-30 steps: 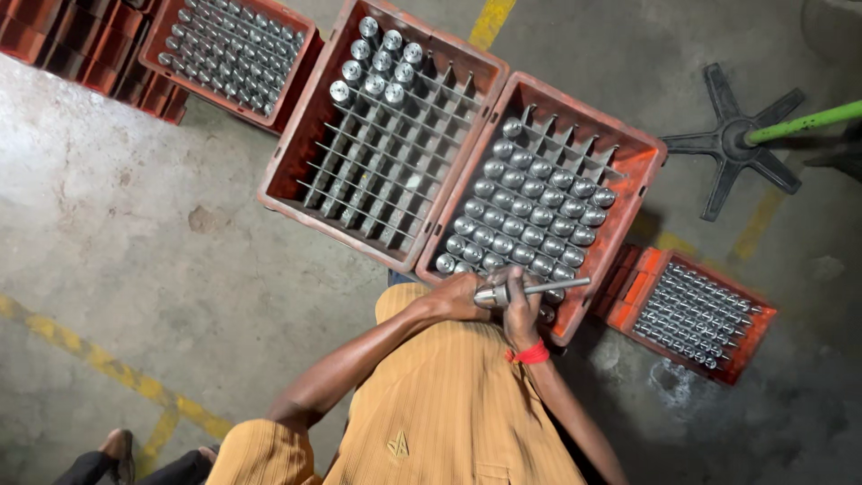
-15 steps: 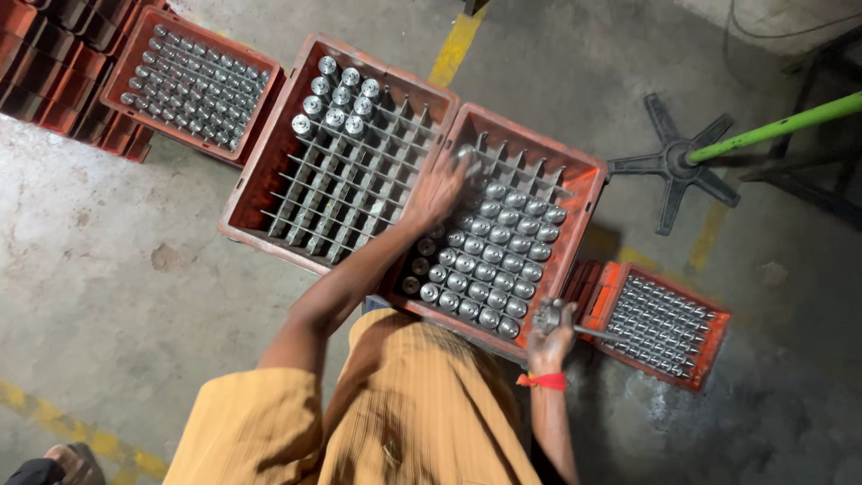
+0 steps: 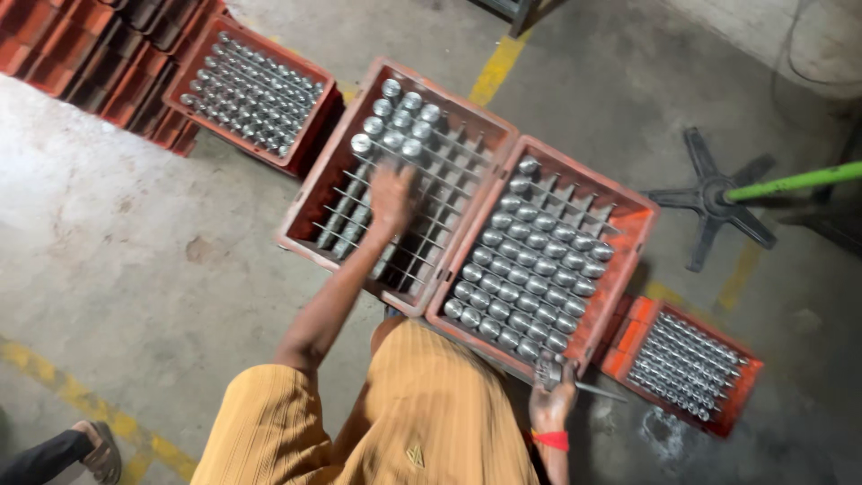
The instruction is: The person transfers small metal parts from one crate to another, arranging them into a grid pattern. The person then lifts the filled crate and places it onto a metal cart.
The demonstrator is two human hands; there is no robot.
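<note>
Metal cylinders (image 3: 530, 269) fill red gridded crate (image 3: 628, 211); right hand (image 3: 552, 400) holds one.

Two crates sit side by side in front of you, touching. Your left hand (image 3: 392, 193) reaches over the left crate (image 3: 310, 193), whose metal pieces (image 3: 395, 121) fill only its far corner. The right crate (image 3: 628, 247) holds metal parts (image 3: 525, 278) across most of its grid, with its far rows bare. Your right hand (image 3: 550, 400) grips a metal rod (image 3: 584, 386) at that crate's near right corner. A smaller crate (image 3: 628, 337) lies just right of it, another crate (image 3: 193, 76) sits to the far left, and a star-shaped base (image 3: 709, 193) rests farther right.
</note>
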